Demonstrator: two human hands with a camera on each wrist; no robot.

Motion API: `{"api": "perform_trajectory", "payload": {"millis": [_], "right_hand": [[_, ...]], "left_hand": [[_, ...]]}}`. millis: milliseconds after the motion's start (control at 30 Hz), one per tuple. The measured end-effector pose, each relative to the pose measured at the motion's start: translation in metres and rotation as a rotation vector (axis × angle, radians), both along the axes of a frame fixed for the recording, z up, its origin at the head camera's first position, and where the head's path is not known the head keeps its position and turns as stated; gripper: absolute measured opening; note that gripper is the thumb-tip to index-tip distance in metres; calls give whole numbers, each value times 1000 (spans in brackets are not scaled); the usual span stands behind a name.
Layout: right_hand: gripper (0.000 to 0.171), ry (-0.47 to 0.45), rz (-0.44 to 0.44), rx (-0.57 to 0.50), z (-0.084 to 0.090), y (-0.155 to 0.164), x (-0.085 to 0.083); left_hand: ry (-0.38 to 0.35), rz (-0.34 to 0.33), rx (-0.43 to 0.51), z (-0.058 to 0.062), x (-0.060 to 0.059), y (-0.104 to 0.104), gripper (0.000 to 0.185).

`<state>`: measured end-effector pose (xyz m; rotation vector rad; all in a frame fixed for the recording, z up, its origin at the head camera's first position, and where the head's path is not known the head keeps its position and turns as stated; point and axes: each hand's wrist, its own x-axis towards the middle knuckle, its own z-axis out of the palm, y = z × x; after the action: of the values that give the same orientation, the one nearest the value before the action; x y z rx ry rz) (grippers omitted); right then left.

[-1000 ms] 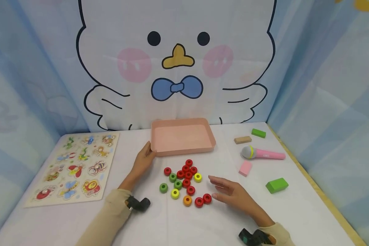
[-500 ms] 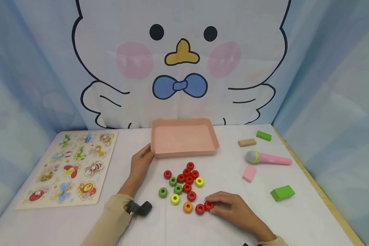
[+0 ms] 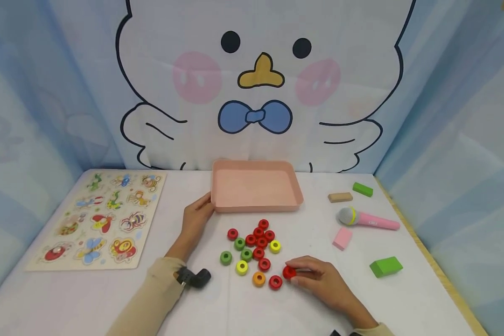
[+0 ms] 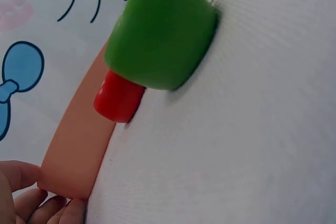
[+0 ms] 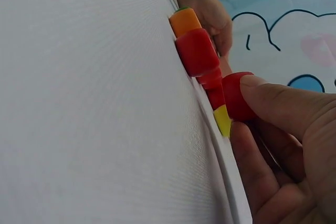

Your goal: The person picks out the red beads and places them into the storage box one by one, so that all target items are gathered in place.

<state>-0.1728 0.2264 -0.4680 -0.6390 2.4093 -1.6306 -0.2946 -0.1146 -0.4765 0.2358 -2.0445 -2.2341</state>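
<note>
Between the thumb and fingers of my right hand [image 3: 325, 282] a red bead [image 3: 289, 272] is pinched; the right wrist view shows this red bead [image 5: 237, 98] lifted off the white cloth. My left hand [image 3: 196, 221] grips the near left corner of a shallow pink tray [image 3: 258, 208], thumb and fingertips at its wall [image 4: 73, 166]. Nothing lies in the tray. In front of it several round beads with holes are scattered: red beads [image 3: 275, 282], green beads [image 3: 226, 258], yellow beads [image 3: 241, 267] and one orange bead [image 3: 258, 279].
At left lies a puzzle board [image 3: 96, 219] with insect pictures. On the right are a pink toy microphone [image 3: 369, 219], a pink block [image 3: 342, 238], a tan block [image 3: 340, 197], a small green block [image 3: 363, 189] and a larger green block [image 3: 386, 267]. A printed curtain [image 3: 252, 144] hangs behind.
My right hand has reached in from the right, pinched the rightmost red bead and raised it slightly away from the neighbouring red bead. My left hand stays at the tray corner.
</note>
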Motion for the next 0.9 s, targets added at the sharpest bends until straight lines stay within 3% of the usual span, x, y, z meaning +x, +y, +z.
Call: {"api": "perform_trajectory", "payload": {"millis": [233, 400, 533, 700, 800, 900], "right_hand": [[34, 8, -42, 39, 7, -4, -7], [34, 67, -37, 94, 23, -15, -36], [36, 121, -10, 107, 44, -37, -89], [36, 126, -54, 143, 65, -72, -167], [36, 87, -100, 193, 67, -91, -209], [36, 38, -136, 275, 62, -105, -239]], "left_hand": [[17, -6, -6, 0, 2, 0, 47], [57, 3, 33, -4, 0, 2, 47], [74, 11, 24, -6, -4, 0, 46], [79, 15, -8, -5, -3, 2, 46], [69, 22, -13, -5, -4, 3, 46], [75, 25, -24, -8, -2, 2, 46]]}}
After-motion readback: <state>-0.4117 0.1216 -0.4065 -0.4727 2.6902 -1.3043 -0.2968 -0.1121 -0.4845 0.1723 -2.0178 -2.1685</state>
